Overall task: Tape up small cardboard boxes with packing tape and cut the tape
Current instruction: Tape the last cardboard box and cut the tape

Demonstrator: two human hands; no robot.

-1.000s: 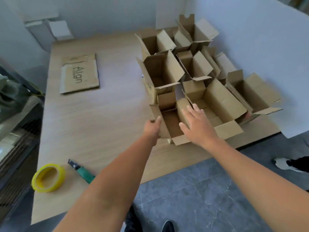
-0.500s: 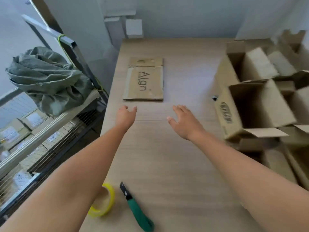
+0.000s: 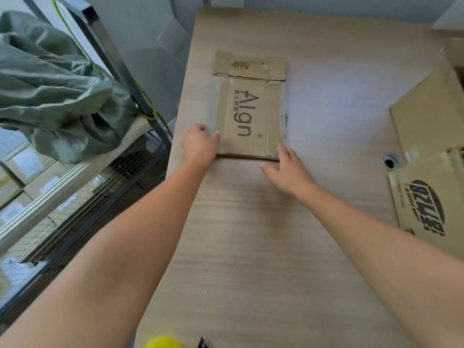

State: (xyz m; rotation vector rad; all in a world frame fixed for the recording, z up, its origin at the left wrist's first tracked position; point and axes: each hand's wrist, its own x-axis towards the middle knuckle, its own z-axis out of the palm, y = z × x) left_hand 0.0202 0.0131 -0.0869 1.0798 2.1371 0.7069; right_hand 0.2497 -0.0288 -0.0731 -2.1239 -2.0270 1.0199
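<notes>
A flattened cardboard box (image 3: 247,114) printed "Algn" lies on the wooden table (image 3: 251,234), straight ahead of me. My left hand (image 3: 199,145) holds its near left edge, thumb on top of the cardboard. My right hand (image 3: 288,169) reaches the near right corner with straight fingers that touch it, thumb spread over the table. The yellow tape roll (image 3: 163,342) peeks in at the bottom edge, and beside it shows the dark tip of the cutter (image 3: 202,343).
Opened-up cardboard boxes (image 3: 426,126) stand at the right; one (image 3: 426,209) bears a black oval logo. A small hole (image 3: 389,162) sits in the tabletop near them. Left of the table, a metal rack (image 3: 113,59) carries a green sack (image 3: 50,91).
Both hands left the open boxes at the right, swung left across the table and reached the flat "Algn" box. My view followed, so the tape and cutter slid to the bottom edge.
</notes>
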